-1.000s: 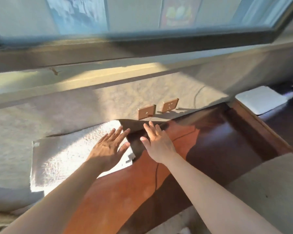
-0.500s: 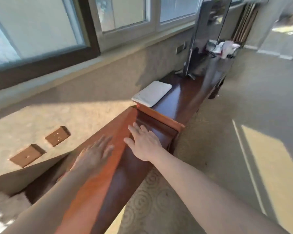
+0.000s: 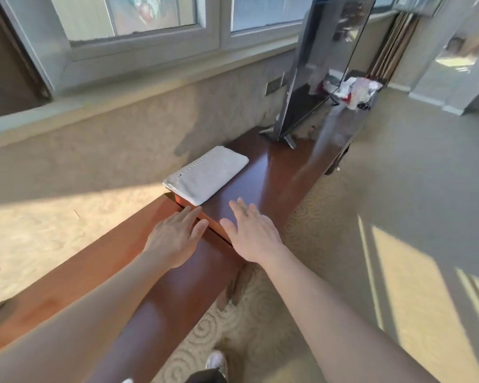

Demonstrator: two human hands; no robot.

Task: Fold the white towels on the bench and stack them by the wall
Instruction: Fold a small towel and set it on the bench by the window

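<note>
A folded white towel [image 3: 208,175] lies flat on the lower part of the dark wooden bench [image 3: 271,172], close to the wall. My left hand [image 3: 174,236] reaches out palm down with straight fingers above the step where the higher bench section meets the lower one. Its fingertips are just short of the towel's near edge. My right hand [image 3: 252,230] stretches forward beside it, palm down and fingers spread, over the lower bench surface to the right of the towel. Neither hand holds anything.
A flat television [image 3: 324,67] stands on the far end of the bench, with a crumpled plastic bag [image 3: 354,89] behind it. A window sill [image 3: 138,87] runs along the wall on the left. Patterned carpet [image 3: 398,189] lies to the right, and my shoe [image 3: 216,360] shows below.
The view has swung right, from the large spread towel on the left to the folded towel further along the bench. Both hands left the spread towel and moved right along the bench.
</note>
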